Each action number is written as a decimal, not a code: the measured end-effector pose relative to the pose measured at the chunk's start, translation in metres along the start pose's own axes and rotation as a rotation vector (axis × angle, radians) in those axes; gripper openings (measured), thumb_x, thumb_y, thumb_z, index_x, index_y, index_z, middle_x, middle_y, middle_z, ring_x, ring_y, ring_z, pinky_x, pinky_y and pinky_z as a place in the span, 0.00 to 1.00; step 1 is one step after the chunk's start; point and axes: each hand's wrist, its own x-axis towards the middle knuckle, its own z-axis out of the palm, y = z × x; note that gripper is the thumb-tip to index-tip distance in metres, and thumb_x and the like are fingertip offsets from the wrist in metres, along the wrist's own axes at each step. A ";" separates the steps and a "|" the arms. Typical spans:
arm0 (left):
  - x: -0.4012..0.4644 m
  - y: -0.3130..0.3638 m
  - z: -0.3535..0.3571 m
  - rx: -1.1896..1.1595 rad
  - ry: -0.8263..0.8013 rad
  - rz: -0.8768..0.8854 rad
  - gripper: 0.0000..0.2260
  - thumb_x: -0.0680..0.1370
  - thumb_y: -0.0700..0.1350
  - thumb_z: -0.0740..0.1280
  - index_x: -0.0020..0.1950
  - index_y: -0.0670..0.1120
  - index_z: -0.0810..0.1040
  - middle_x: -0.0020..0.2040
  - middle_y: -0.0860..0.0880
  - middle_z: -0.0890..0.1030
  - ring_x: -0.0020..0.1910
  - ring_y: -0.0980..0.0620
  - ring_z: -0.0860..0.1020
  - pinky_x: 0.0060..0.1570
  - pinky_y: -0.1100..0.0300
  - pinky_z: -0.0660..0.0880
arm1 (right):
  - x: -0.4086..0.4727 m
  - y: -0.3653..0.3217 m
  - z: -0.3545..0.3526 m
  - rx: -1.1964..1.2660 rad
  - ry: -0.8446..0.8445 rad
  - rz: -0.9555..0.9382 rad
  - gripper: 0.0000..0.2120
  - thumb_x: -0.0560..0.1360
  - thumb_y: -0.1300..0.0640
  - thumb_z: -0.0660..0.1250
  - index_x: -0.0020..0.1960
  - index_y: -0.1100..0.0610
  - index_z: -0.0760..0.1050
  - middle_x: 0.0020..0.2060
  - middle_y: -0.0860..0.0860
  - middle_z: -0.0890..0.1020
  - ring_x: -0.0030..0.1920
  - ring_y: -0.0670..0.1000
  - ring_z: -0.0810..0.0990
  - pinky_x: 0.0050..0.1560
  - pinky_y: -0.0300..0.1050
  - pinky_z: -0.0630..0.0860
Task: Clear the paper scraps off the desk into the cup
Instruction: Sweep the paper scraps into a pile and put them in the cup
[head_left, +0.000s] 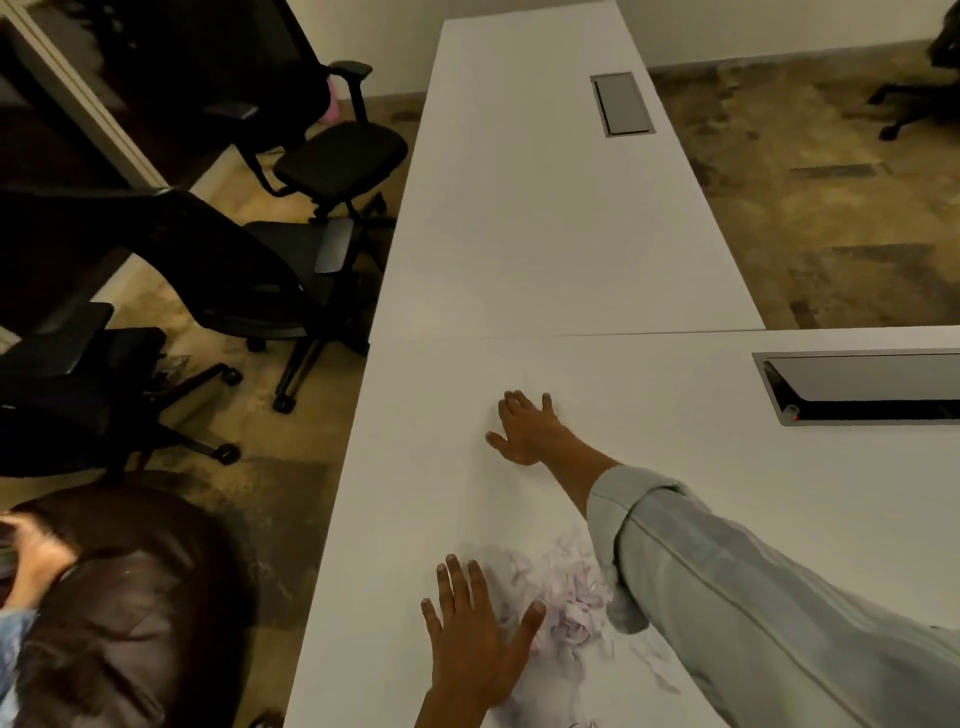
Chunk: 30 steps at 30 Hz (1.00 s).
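A heap of white and pale purple paper scraps (563, 597) lies on the white desk (467, 405) near its front edge. My left hand (475, 644) rests flat and open on the desk, its thumb touching the heap's left side. My right hand (524, 428) is stretched far forward, palm down and fingers spread on bare desk beyond the heap; its light blue sleeve (727, 582) crosses over the right part of the scraps and hides some. No cup is in view.
Two recessed cable trays (857, 387) (621, 104) sit in the desktops. Black office chairs (291, 260) stand left of the desk. Another person's head and hand (78, 582) are at the lower left, beside the desk's left edge.
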 end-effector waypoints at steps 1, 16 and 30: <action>-0.003 -0.003 0.002 -0.006 -0.013 -0.003 0.54 0.60 0.80 0.35 0.76 0.47 0.34 0.76 0.45 0.31 0.75 0.44 0.31 0.73 0.40 0.37 | -0.002 -0.001 0.004 -0.022 -0.010 -0.006 0.34 0.81 0.40 0.47 0.78 0.62 0.47 0.79 0.56 0.49 0.79 0.54 0.46 0.75 0.66 0.45; -0.030 -0.005 0.027 0.062 -0.072 0.236 0.59 0.59 0.80 0.58 0.78 0.47 0.41 0.79 0.44 0.46 0.78 0.44 0.47 0.75 0.47 0.53 | -0.178 0.004 0.146 0.180 0.128 -0.099 0.33 0.80 0.38 0.45 0.77 0.58 0.56 0.77 0.55 0.60 0.78 0.53 0.56 0.77 0.56 0.53; -0.082 -0.033 0.045 0.148 -0.006 0.090 0.74 0.44 0.78 0.68 0.74 0.47 0.29 0.76 0.42 0.46 0.72 0.41 0.58 0.66 0.48 0.69 | -0.292 0.060 0.197 0.759 0.269 0.469 0.44 0.74 0.44 0.69 0.79 0.58 0.47 0.79 0.56 0.48 0.79 0.55 0.48 0.77 0.52 0.52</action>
